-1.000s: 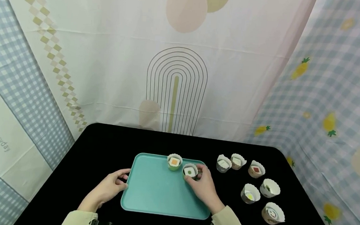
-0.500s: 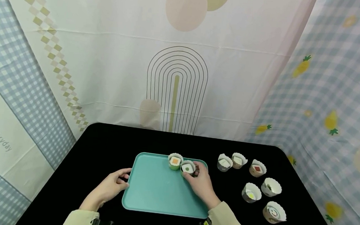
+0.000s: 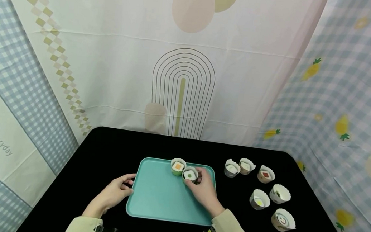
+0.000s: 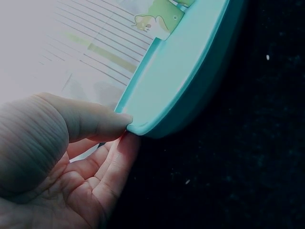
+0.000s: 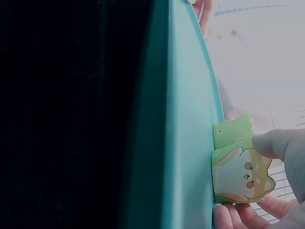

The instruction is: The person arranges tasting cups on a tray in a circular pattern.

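One right hand (image 3: 205, 191) is clamped, thumb and fingers curled, round a small green paper cup (image 5: 240, 179) printed with a cartoon dog. The cup is upright at the far side of a smooth teal tray (image 3: 160, 197), right of its middle. Inside sits a white block (image 3: 189, 175) with a green dot. Close on its left stands a second round cup (image 3: 177, 173), wavy-rimmed, its white block topped by an orange square. The left hand (image 3: 112, 194) pinches the tray's left edge, thumb on top. The round-cornered tray lies on a black tabletop (image 3: 115, 147); to its right stand six more paper cups (image 3: 282, 225). Behind hangs creased, pale cloth (image 3: 124, 72) printed with nested arches.
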### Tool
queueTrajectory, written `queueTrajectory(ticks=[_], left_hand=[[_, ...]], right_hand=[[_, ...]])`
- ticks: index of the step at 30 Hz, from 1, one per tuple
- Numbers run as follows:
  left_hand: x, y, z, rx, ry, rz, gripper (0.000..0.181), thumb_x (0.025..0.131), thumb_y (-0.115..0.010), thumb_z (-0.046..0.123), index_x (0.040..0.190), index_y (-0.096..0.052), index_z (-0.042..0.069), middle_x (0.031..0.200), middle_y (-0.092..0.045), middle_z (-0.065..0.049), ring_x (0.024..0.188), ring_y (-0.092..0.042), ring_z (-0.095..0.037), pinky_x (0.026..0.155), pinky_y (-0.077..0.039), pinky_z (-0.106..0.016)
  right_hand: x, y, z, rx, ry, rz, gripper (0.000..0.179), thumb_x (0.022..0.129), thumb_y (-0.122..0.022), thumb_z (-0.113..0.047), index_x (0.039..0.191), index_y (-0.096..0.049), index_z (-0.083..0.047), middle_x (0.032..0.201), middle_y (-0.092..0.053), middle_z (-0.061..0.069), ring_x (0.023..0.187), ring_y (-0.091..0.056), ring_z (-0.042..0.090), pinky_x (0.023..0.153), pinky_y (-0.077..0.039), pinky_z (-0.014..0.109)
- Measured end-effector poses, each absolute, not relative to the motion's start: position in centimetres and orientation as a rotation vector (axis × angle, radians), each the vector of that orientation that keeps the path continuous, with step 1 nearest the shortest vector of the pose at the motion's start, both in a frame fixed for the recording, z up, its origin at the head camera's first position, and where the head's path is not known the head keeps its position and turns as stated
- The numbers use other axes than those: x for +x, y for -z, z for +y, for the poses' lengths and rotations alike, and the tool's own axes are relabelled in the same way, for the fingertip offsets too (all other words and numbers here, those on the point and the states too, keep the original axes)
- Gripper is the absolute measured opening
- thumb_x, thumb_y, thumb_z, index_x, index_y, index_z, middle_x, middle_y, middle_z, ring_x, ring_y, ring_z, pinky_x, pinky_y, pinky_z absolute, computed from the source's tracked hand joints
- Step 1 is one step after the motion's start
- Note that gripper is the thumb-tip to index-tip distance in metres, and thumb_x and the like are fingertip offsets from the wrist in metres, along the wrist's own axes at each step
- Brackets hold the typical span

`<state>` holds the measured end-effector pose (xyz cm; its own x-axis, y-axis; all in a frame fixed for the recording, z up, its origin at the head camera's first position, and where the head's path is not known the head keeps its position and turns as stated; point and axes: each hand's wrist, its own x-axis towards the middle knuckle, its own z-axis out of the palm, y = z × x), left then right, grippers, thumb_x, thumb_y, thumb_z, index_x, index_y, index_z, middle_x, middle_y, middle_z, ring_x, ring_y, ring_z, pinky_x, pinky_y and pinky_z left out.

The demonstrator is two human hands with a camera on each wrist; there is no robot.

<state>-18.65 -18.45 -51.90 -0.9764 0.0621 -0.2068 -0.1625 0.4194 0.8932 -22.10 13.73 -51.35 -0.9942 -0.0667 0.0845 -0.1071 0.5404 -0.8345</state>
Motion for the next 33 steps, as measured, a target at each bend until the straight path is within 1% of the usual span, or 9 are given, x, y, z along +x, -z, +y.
queueTrajectory(ticks=[12, 18, 21, 27, 33], left_hand=[[-18.8, 52.0, -18.5, -0.085, -1.593, 2.463, 0.054, 0.088, -0.062, -0.001, 0.14, -0.05, 0.009, 0.11, -0.055, -0.007, 0.086, -0.056, -0.02, 0.073, -0.047, -0.037], [-18.7, 51.9, -18.5, -0.068, -1.597, 2.46, 0.054, 0.089, -0.061, -0.001, 0.14, -0.049, 0.007, 0.111, -0.054, -0.009, 0.087, -0.056, -0.02, 0.072, -0.047, -0.037], [-18.7, 52.0, -18.5, -0.074, -1.608, 2.454, 0.054, 0.088, -0.061, -0.001, 0.14, -0.05, 0.008, 0.11, -0.054, -0.009, 0.087, -0.056, -0.02, 0.072, -0.047, -0.036], [-18.7, 51.9, -18.4, -0.072, -1.598, 2.467, 0.054, 0.088, -0.061, -0.001, 0.14, -0.05, 0.008, 0.111, -0.055, -0.009, 0.087, -0.056, -0.02, 0.072, -0.047, -0.037], [-18.7, 51.8, -18.5, -0.076, -1.59, 2.466, 0.054, 0.088, -0.061, -0.001, 0.141, -0.05, 0.009, 0.111, -0.055, -0.008, 0.087, -0.057, -0.019, 0.074, -0.047, -0.037]], right_hand=[[-22.2, 51.7, 13.4, 0.142, -1.465, -2.728, 0.059, 0.088, -0.073, -0.028, 0.135, -0.046, -0.006, 0.112, -0.053, 0.008, 0.091, -0.053, 0.019, 0.075, -0.047, 0.036], [-21.9, 51.5, 13.6, 0.15, -1.472, -2.736, 0.063, 0.088, -0.072, -0.031, 0.138, -0.043, -0.006, 0.115, -0.052, 0.01, 0.096, -0.054, 0.021, 0.077, -0.048, 0.038], [-21.7, 51.3, 13.8, 0.144, -1.469, -2.745, 0.067, 0.087, -0.072, -0.035, 0.14, -0.042, -0.006, 0.118, -0.052, 0.011, 0.1, -0.055, 0.022, 0.079, -0.048, 0.039], [-20.9, 50.4, 15.3, 0.128, -1.466, -2.747, 0.074, 0.084, -0.074, -0.041, 0.142, -0.041, -0.008, 0.125, -0.052, 0.014, 0.107, -0.056, 0.028, 0.082, -0.049, 0.045], [-20.0, 49.5, 17.7, 0.078, -1.442, -2.748, 0.077, 0.083, -0.075, -0.042, 0.144, -0.04, -0.01, 0.127, -0.052, 0.013, 0.107, -0.055, 0.026, 0.083, -0.048, 0.043]])
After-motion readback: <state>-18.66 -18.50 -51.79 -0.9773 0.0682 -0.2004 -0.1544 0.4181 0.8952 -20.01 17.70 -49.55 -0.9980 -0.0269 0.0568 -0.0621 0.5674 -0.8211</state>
